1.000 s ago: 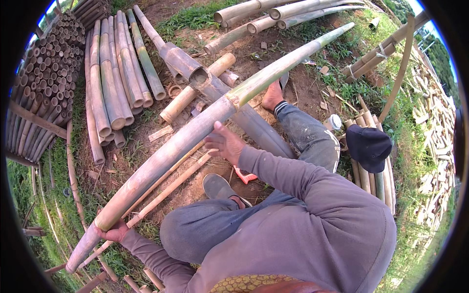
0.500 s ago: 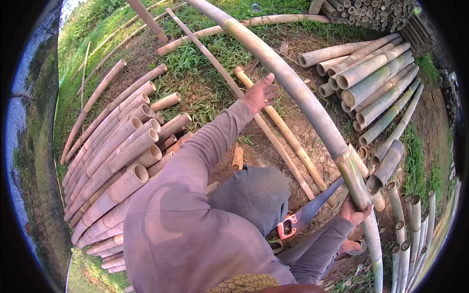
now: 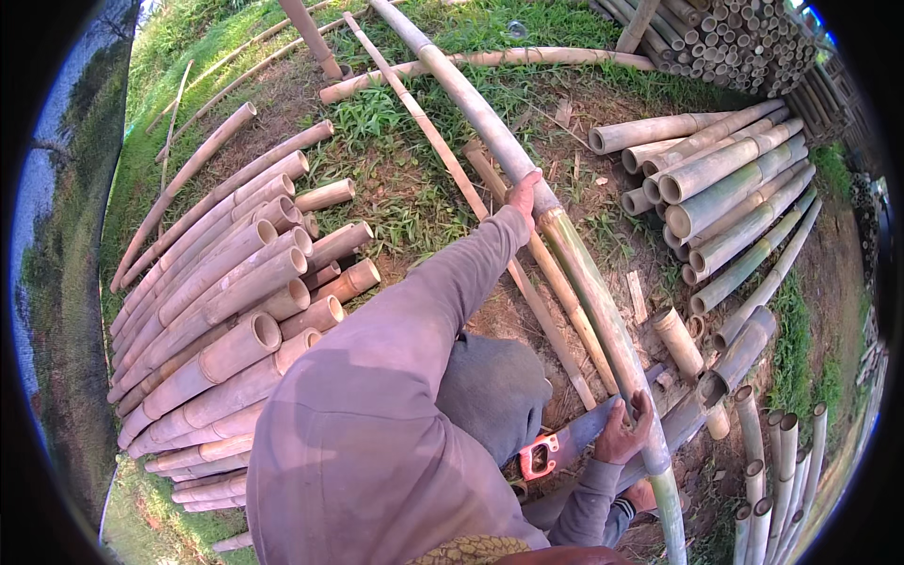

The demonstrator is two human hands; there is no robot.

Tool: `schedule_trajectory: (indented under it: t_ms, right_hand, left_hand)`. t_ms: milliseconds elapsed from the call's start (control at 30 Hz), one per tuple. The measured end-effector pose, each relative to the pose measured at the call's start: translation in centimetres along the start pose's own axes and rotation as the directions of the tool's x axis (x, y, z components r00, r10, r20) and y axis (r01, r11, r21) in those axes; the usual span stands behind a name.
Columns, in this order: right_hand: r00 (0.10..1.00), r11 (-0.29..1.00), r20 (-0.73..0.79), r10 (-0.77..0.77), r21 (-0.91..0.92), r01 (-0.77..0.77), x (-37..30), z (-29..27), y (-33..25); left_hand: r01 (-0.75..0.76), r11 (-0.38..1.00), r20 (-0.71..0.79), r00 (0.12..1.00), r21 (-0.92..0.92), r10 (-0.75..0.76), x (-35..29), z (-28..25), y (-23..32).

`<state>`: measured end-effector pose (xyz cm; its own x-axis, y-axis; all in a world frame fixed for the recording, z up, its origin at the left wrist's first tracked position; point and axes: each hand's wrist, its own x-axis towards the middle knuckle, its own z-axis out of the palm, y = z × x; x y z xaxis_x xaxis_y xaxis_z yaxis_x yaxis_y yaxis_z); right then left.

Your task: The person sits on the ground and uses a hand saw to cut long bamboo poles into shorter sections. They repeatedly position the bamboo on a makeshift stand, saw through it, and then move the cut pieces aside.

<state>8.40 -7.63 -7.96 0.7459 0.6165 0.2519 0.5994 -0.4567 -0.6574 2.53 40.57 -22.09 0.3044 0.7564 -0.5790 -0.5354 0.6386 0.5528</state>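
Head view, looking down over a grey-sleeved shoulder onto a bamboo yard. Long bamboo pole running from the top of frame down to the lower right edge, bent by the lens, far end cut off at the top and near end cut off at the bottom. Left hand stretched out along the sleeve, grip wrapped over the top of the pole about midway, fingers mostly hidden on the far side. Right hand lower down, grip closed around the same pole near the greener stretch, thumb side hard to read. Hand saw with an orange handle lying just beside the right hand, blade half tucked under the pole and the knee, so hard to tell where it ends. Thin split strips lying on the dirt under the pole, partly covered by the arm. Stack of cut bamboo sections on the left, open ends facing in, bottom rows lost behind the torso. Second stack on the right, plus a few upright-looking tubes at the lower right, squashed by the rim. Bundle of thin stems top right, too small to count. Legs and feet almost fully hidden.
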Motion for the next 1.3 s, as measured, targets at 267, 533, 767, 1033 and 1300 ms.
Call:
schedule_trajectory:
  t_ms: [267,533,767,1033,1300]
  right_hand:
    - [0.994,0.741,0.022,0.104,-0.668,-0.063,-4.7,-9.0,8.4]
    - [0.990,0.712,-0.028,0.141,-0.692,-0.120,-10.3,-9.0,9.2]
    - [0.986,0.701,0.036,0.165,-0.708,-0.091,-8.6,-10.9,10.7]
    - [0.996,0.690,-0.080,-0.030,-0.723,-0.037,8.1,-11.8,11.7]
    - [0.973,0.641,-0.144,0.182,-0.733,-0.229,12.3,-6.7,15.2]
  left_hand:
    - [0.161,0.967,0.036,0.985,0.197,-0.172,-1.7,-2.8,1.9]
    - [0.309,0.869,0.140,0.912,0.386,-0.387,-10.4,-2.6,-2.8]
    - [0.216,0.909,0.140,0.950,0.356,-0.280,-9.0,-0.2,-3.4]
    - [0.148,0.931,0.233,0.944,0.332,-0.233,-1.2,10.5,0.4]
    - [-0.581,0.032,0.581,0.808,0.814,-0.101,-7.0,3.7,-3.0]
